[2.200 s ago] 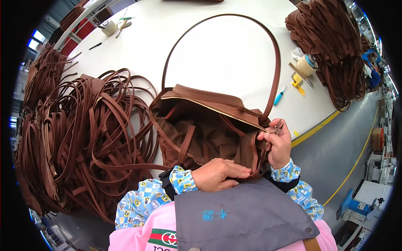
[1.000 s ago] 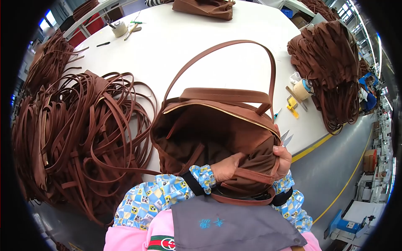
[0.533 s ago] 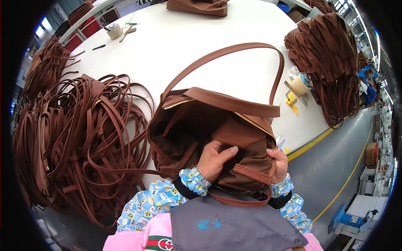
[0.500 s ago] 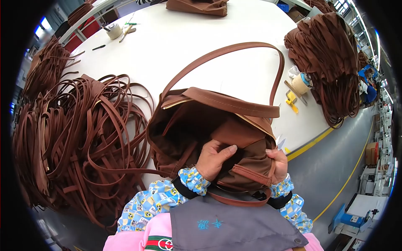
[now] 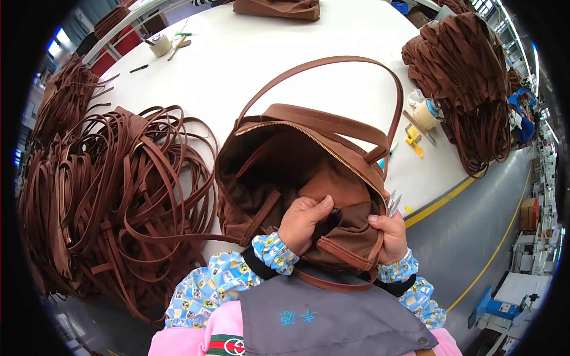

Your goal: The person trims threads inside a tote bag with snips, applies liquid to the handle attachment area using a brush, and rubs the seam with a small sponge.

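Observation:
A brown handbag (image 5: pixel 350 155) lies in front of me at the table's edge, its mouth gaping and a gold zipper (image 5: pixel 309 136) running along the far rim. My left hand (image 5: pixel 304 222) reaches into the opening, thumb on top, closed on the brown lining (image 5: pixel 356 215); its other fingers are hidden. Around the bag's right edge my right hand (image 5: pixel 392 236) is closed, thumb up. Pointed silver blades (image 5: pixel 394 202), like scissors or snips, show just beyond that hand; whether it holds them I cannot tell. One long strap (image 5: pixel 323 61) arches above the bag.
A heap of brown straps and bags (image 5: pixel 119 207) lies at left, joined by a strap to the bag. Another brown pile (image 5: pixel 460 89) stands at right, near a thread spool (image 5: pixel 426 114) and a yellow tool (image 5: pixel 414 142). Another brown bag (image 5: pixel 278 8) sits at the far edge.
The bag's mouth has opened wider, and its far rim with the zipper has risen and rounded out. The handle has shifted back. Both hands keep their hold, almost in place.

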A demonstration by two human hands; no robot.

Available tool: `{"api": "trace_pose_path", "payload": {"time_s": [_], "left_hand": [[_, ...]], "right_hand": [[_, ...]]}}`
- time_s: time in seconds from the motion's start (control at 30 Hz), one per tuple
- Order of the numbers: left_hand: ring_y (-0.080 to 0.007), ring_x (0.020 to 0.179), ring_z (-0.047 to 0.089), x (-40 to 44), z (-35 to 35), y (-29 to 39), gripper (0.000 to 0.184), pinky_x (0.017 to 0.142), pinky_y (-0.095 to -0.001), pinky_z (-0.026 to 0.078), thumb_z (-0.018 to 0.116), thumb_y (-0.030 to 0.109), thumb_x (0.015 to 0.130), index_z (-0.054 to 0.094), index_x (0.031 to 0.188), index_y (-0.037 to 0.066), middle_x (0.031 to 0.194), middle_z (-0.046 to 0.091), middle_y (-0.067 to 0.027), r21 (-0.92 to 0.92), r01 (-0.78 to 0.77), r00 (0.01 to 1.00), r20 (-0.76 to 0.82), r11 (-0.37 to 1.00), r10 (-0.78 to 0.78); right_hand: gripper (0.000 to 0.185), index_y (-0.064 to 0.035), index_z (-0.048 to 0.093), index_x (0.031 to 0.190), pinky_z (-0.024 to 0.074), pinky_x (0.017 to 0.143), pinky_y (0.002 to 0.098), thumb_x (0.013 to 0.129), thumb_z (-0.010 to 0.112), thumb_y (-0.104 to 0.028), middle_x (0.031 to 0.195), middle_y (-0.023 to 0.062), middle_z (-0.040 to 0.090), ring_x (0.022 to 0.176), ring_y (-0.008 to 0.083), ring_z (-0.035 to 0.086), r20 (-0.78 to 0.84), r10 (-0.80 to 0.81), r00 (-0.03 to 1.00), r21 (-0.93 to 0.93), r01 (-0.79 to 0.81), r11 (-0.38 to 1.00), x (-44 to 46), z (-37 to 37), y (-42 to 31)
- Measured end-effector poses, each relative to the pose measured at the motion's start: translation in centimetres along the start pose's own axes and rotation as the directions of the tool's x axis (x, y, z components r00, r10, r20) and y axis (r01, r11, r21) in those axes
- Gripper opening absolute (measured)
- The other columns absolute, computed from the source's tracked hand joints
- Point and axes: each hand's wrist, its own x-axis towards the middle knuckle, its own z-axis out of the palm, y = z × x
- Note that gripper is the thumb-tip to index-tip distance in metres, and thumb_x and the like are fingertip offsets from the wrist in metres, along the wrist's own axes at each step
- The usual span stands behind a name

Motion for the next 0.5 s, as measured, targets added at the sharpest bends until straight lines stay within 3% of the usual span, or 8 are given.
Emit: {"api": "trace_pose_path", "payload": {"time_s": [0.03, 0.2, 0.27, 0.4, 0.43, 0.5], "left_hand": [[-0.0096, 0.069, 0.056, -0.4, 0.6, 0.3, 0.027, 0.064, -0.0244, 0.045, 0.055, 0.021, 0.087, 0.059, 0.074, -0.003, 0.077, 0.061, -0.0045, -0.126, 0.064, 0.996, -0.052, 0.99, -0.071], [-0.0113, 0.06, 0.053, -1.8, 0.8, 0.5, 0.024, 0.06, -0.0235, 0.044, 0.054, 0.018, 0.086, 0.055, 0.067, 0.004, 0.066, 0.056, -0.0024, -0.22, 0.083, 0.973, -0.191, 0.972, -0.127], [-0.0096, 0.064, 0.053, -2.1, -0.1, 0.5, 0.023, 0.062, -0.0229, 0.043, 0.054, 0.022, 0.086, 0.055, 0.07, 0.006, 0.068, 0.055, -0.0004, -0.13, 0.175, 0.958, -0.205, 0.976, -0.2], [-0.0077, 0.066, 0.051, -2.8, -0.3, 0.4, 0.022, 0.061, -0.0217, 0.042, 0.054, 0.026, 0.086, 0.054, 0.074, 0.008, 0.071, 0.054, 0.0017, -0.055, 0.185, 0.954, -0.227, 0.981, -0.193], [-0.0067, 0.068, 0.05, -2.9, -0.6, 0.1, 0.022, 0.062, -0.0208, 0.042, 0.054, 0.027, 0.087, 0.055, 0.077, 0.008, 0.074, 0.054, 0.002, -0.009, 0.144, 0.97, -0.198, 0.989, -0.143], [-0.0041, 0.071, 0.05, -3.2, -1.0, -0.2, 0.019, 0.063, -0.0197, 0.041, 0.057, 0.023, 0.086, 0.054, 0.082, 0.005, 0.076, 0.056, 0.0022, 0.175, 0.047, 0.996, -0.089, 0.983, -0.031]], "right_hand": [[0.055, 0.0009, 0.032, 0.123, 0.0408, 0.094, 0.0374, 0.071, 0.044, 0.011, 0.118, 0.0157, 0.047, 0.108, 0.026, 0.05, -0.011, 0.001, 1.0, -0.024, -0.001, 1.0, 0.0, -0.3, 0.1], [0.053, 0.0007, 0.034, 0.119, 0.041, 0.093, 0.0362, 0.069, 0.048, 0.011, 0.117, 0.0136, 0.048, 0.105, 0.0239, 0.051, 0.005, 0.043, 0.999, -0.062, -0.043, 0.997, -0.3, -0.8, 0.7], [0.053, 0.0005, 0.034, 0.119, 0.0412, 0.093, 0.0356, 0.069, 0.048, 0.011, 0.117, 0.0133, 0.048, 0.105, 0.0232, 0.051, 0.03, 0.151, 0.988, -0.083, -0.148, 0.985, -0.2, -1.3, 0.9], [0.054, 0.0002, 0.035, 0.121, 0.0407, 0.094, 0.0375, 0.069, 0.046, 0.013, 0.118, 0.0139, 0.048, 0.108, 0.0256, 0.05, 0.06, 0.198, 0.978, 0.046, -0.201, 0.978, -0.1, -1.7, 1.0], [0.063, -0.0006, 0.027, 0.128, 0.0407, 0.095, 0.0442, 0.068, 0.045, 0.008, 0.123, 0.0184, 0.044, 0.109, 0.0324, 0.049, 0.039, 0.187, 0.982, 0.009, -0.187, 0.982, 0.1, -2.1, 1.2], [0.063, -0.0007, 0.028, 0.128, 0.0414, 0.094, 0.0445, 0.069, 0.044, 0.008, 0.123, 0.0188, 0.044, 0.108, 0.0328, 0.05, 0.044, 0.182, 0.982, 0.009, -0.182, 0.983, 0.3, -2.5, 1.4]]}}
